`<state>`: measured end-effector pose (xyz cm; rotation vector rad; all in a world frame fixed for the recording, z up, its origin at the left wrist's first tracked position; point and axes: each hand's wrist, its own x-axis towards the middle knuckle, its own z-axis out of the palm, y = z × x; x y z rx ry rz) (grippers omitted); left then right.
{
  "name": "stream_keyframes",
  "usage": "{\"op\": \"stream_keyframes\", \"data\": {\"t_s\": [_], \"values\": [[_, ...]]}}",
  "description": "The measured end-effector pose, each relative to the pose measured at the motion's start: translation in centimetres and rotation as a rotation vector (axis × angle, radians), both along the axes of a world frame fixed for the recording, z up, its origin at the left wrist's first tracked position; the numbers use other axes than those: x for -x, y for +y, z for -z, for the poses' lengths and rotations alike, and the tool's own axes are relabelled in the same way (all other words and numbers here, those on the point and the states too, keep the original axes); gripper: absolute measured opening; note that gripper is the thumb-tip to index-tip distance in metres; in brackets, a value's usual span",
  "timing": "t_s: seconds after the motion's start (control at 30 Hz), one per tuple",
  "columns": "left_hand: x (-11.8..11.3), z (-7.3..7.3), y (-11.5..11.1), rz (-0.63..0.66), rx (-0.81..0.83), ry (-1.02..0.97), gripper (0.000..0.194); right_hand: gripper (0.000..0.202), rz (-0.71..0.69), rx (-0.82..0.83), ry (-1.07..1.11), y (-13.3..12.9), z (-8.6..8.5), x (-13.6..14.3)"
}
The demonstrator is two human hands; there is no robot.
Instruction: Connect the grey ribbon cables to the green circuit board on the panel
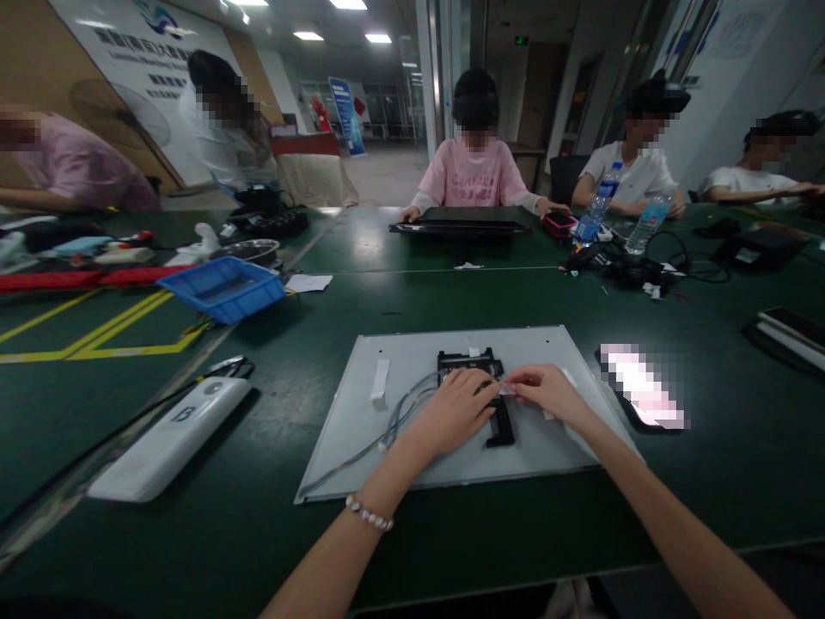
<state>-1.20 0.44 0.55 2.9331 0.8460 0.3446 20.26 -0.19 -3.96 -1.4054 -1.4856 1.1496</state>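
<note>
A flat pale-grey panel lies on the green table, with a black plastic bracket on it. My left hand rests across the bracket, palm down with fingers stretched out, covering its middle. Close to those fingertips, my right hand is closed in a pinch on a small pale strip, which looks like tape. Grey cables run from the bracket to the panel's near left corner. A white strip is stuck to the panel's left part. My right hand partly hides another white piece.
Right of the panel lies a phone. A white elongated device with a black cable is at left, beyond it a blue tray. Opposite, a person in pink holds a dark screen. Water bottles and cables stand far right.
</note>
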Motion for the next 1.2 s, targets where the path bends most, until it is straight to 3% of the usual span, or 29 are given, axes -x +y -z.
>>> {"op": "stream_keyframes", "data": {"t_s": [0.27,0.57,1.2], "values": [[-0.4,0.0,-0.2,-0.015,-0.048,0.032,0.028,0.015,0.003,-0.243,-0.212,-0.7,-0.6,0.8],[-0.4,-0.1,-0.2,-0.02,-0.042,0.008,0.028,0.013,-0.017,-0.354,-0.388,-0.8,-1.1,0.9],[-0.2,-0.1,0.0,-0.054,-0.006,-0.004,0.039,0.023,-0.099,-0.272,-0.364,-0.8,-1.8,0.1]]}}
